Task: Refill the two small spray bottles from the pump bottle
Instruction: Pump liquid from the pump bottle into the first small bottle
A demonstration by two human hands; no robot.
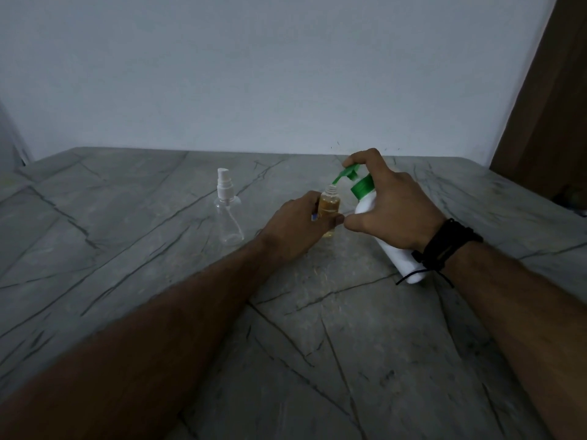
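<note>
Your left hand (298,222) grips open spray bottle (329,208) at table (158,281) centre, amber liquid near its shoulder; your right hand (392,206) wraps tilted pump bottle (374,214), forefinger pressing green pump head (347,173), nozzle tip just over open neck; risk: 1 more full stroke likely overflows; nozzle drifting off narrow neck spills onto table; 2nd spray bottle (228,214), left, capped, looks empty, not yet filled.

No text, label, brand, number or sign can be read. The white pump bottle (378,223) and the two small spray bottles (228,214) (329,208) are seen plain, with no lettering made out.
</note>
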